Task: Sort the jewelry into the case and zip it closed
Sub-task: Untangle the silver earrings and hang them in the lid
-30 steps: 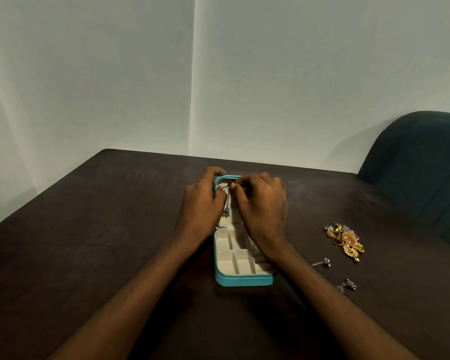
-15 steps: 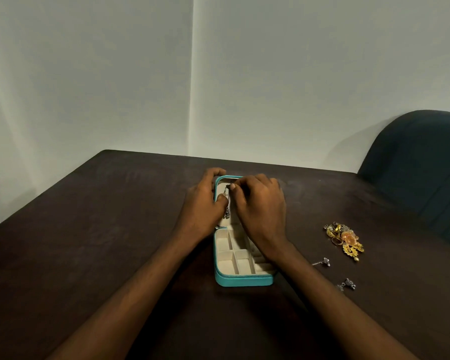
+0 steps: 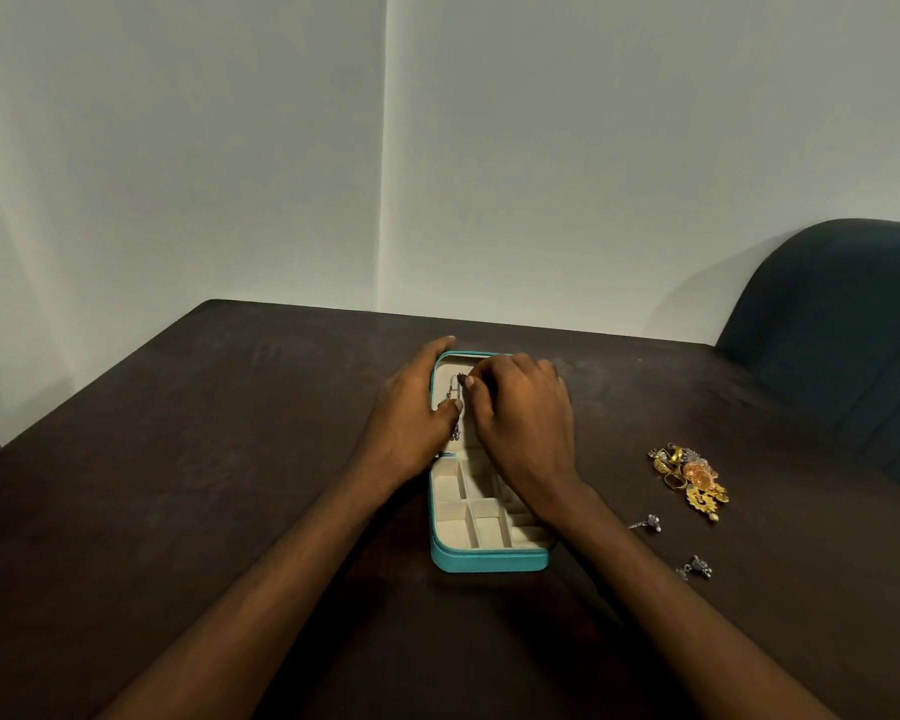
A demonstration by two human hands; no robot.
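A teal jewelry case (image 3: 489, 561) lies open on the dark table, its cream compartments showing near me. A silver chain necklace (image 3: 456, 413) hangs along the far lid half. My left hand (image 3: 411, 418) rests at the lid's left edge, thumb pressing the chain. My right hand (image 3: 523, 418) covers the lid's right side, its fingertips pinching the chain's top end. A pile of gold jewelry (image 3: 689, 478) lies to the right. Two small silver pieces (image 3: 650, 523) (image 3: 697, 568) lie closer to me.
The dark brown table (image 3: 230, 485) stretches wide on both sides. A dark teal chair back (image 3: 842, 324) stands at the far right corner. Pale walls meet in a corner behind the table.
Both hands have shifted slightly on the lid. The chain now lies lower and flatter against the lid, with my left thumb on it.
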